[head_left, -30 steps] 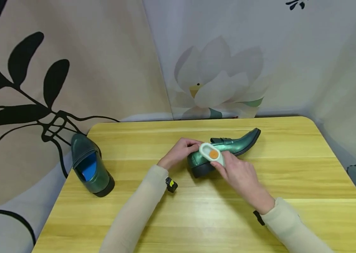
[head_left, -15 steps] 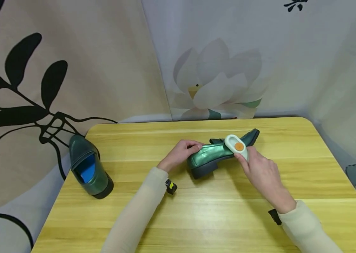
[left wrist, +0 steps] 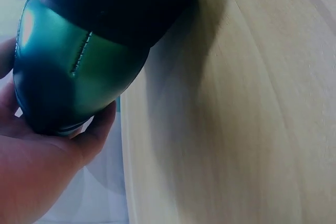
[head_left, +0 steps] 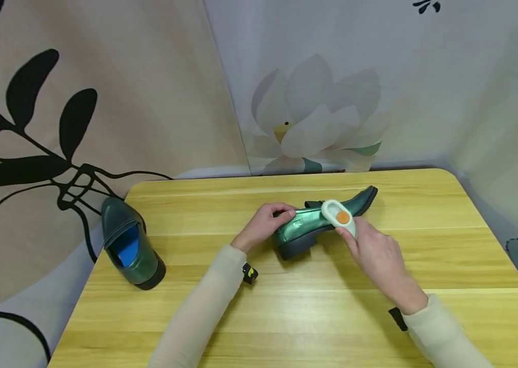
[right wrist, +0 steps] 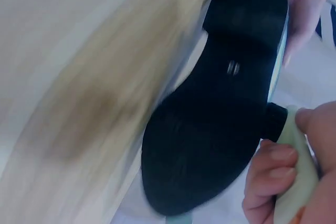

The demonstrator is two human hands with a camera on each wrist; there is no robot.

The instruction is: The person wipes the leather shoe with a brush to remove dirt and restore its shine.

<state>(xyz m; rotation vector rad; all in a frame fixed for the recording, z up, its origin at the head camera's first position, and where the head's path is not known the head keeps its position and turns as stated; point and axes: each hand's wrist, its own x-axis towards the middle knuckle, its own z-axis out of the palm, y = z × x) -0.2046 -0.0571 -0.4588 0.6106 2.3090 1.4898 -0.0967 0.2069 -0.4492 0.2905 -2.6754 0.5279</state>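
A shiny green loafer (head_left: 302,227) with a black sole is tilted on its side on the table, toe to the right. My left hand (head_left: 263,225) grips it at the heel opening; in the left wrist view the thumb and fingers curl round the back of the shoe (left wrist: 63,72). My right hand (head_left: 380,258) holds a pale green shoe brush (head_left: 338,219) with an orange spot against the loafer's side. In the right wrist view the brush's dark head (right wrist: 274,121) meets the shoe's edge beside the black sole (right wrist: 210,124); its contact face is hidden.
A second green loafer (head_left: 141,258) with a blue insole stands at the table's left edge. The wooden table (head_left: 314,322) reaches back to a patterned curtain (head_left: 171,92).
My right hand first slid the brush rightward along the loafer from heel towards toe, then came back a little to the left. My left hand has kept its hold on the heel.
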